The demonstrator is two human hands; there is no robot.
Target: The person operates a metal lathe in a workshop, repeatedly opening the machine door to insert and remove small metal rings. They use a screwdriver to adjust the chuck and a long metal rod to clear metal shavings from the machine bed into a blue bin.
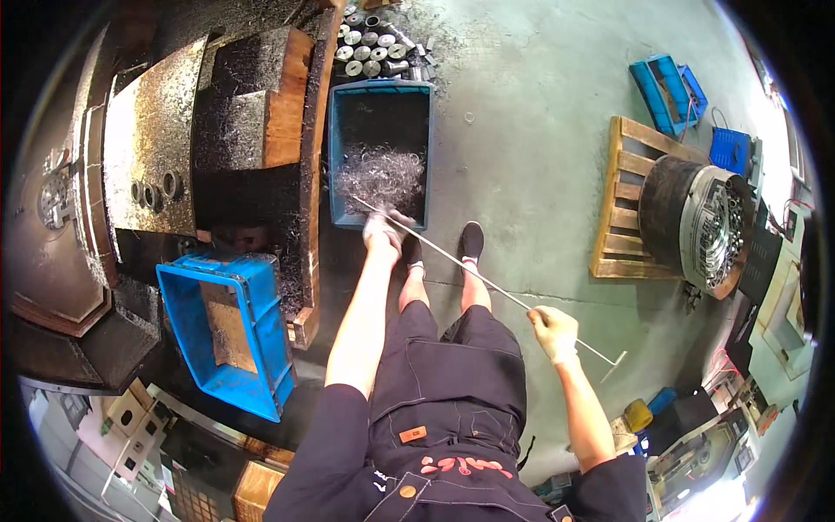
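Note:
A long thin metal rod [470, 269] with a T-shaped end slants across in front of my legs. My right hand [554, 333], in a pale glove, is closed around it near the T-shaped end. Closer to the other end, my gloved left hand [383, 232] grips the rod; its fingers are slightly blurred. That far tip reaches over a blue bin [334, 148] on the floor. Inside the bin lies a loose heap of curly metal shavings [380, 174], just beyond my left hand.
Several metal cylinders [371, 52] stand beyond the bin. A wood-edged bench [315, 165] covered in shavings runs along the left, with a tilted blue crate [261, 348] nearby. To the right, a wooden pallet [613, 187] carries a large drum [668, 204] of metal parts.

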